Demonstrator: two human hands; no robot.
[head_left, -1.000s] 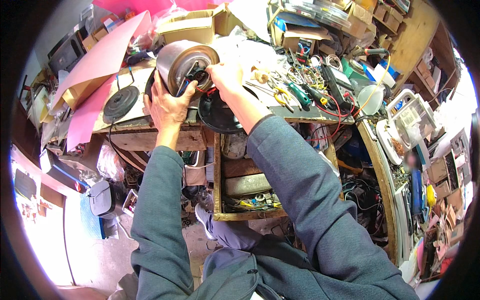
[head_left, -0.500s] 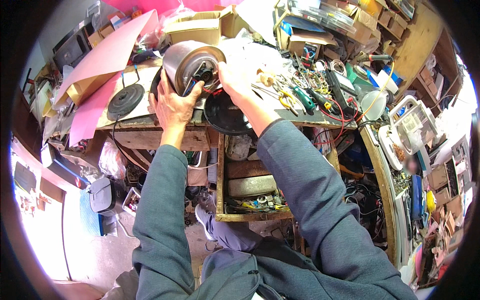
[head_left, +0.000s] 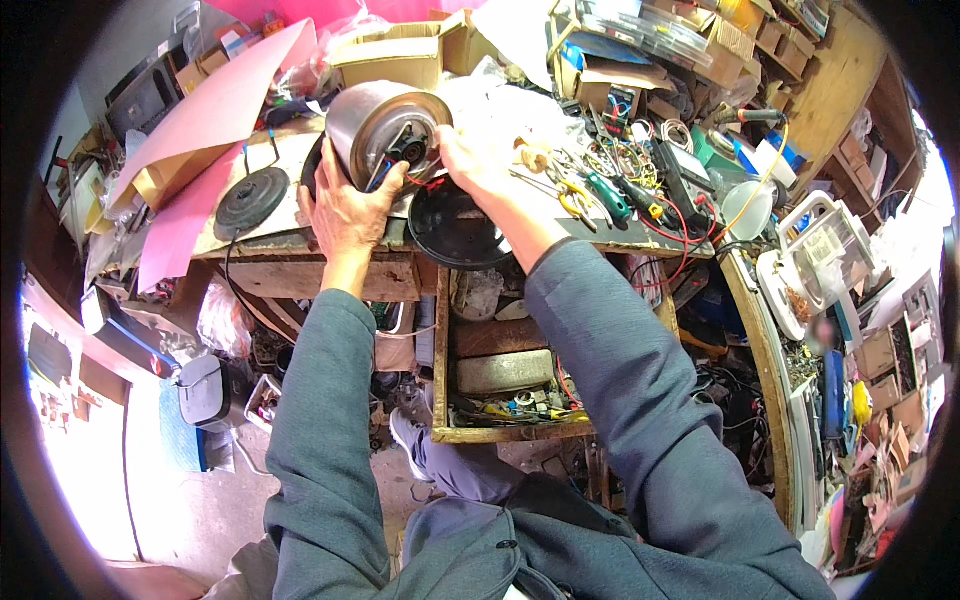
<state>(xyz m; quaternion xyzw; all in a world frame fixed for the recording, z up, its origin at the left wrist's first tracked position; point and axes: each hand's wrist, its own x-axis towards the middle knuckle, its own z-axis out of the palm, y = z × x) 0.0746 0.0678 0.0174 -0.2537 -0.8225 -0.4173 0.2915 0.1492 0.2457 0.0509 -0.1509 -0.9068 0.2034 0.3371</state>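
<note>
On the bench (head_left: 287, 218), or just above it, the metal pot (head_left: 355, 112) tilts, a black part (head_left: 413, 150) inside. The left hand (head_left: 345, 215) spreads around it; the right hand (head_left: 475, 175) is at its rim, grip unclear to me. The drawer (head_left: 500, 436) holds a pale block (head_left: 505, 371), partly hidden by the right sleeve (head_left: 640, 370).

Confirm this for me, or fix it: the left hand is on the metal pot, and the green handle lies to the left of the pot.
Side is wrong: in the head view, the left hand is on the metal pot, and the green handle lies to the right of the pot.
</note>
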